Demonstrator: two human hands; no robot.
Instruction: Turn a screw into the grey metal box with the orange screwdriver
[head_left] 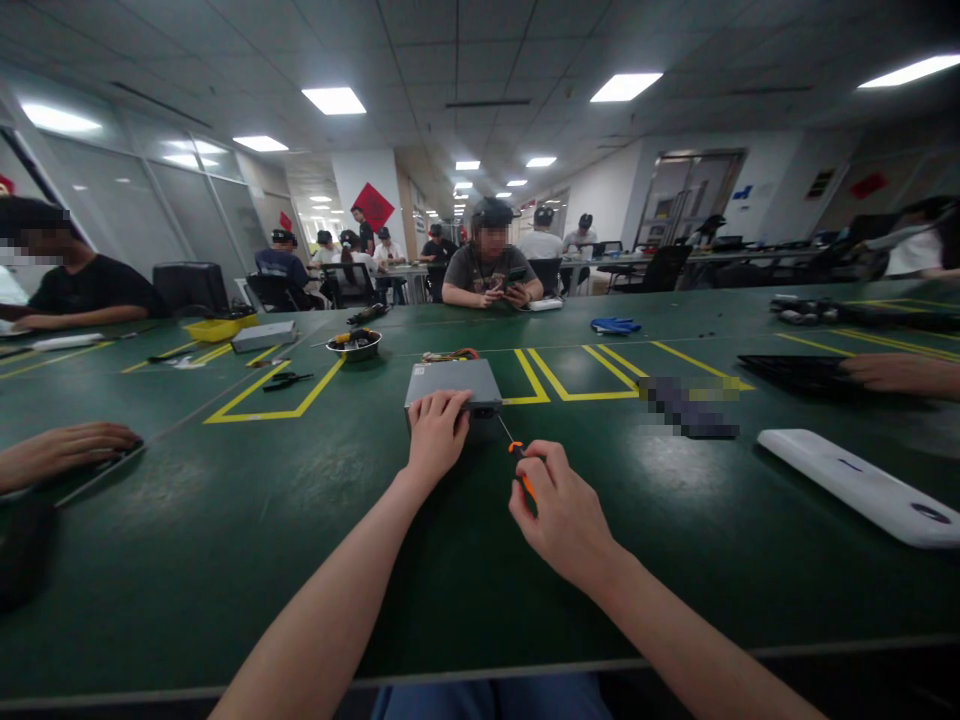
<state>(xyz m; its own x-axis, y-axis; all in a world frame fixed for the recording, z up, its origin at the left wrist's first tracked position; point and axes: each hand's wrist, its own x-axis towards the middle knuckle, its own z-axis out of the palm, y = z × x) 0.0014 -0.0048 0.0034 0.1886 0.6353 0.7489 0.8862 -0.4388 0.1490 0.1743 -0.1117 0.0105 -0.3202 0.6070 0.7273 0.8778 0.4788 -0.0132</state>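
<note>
A grey metal box that looks like a computer power supply (454, 376) sits on the green table, coloured wires showing behind it. My left hand (437, 432) lies over its near top edge, fingers bent onto the lid and gripping it. In my right hand (559, 505) is a screwdriver (517, 449) with an orange and black handle, its thin shaft pointing up and left. The tip is close to the box's right front corner; whether it touches cannot be made out. My right fingers are wrapped round the handle and hide part of it.
Left of the box stand a metal bowl (354, 345) of small parts, a black tool (288, 380), another grey box (264, 336) and a yellow tray (220, 327). To the right lie blue gloves (615, 326), a blurred dark object (686, 407) and a white case (862, 485). Co-workers' hands (904, 374) flank me.
</note>
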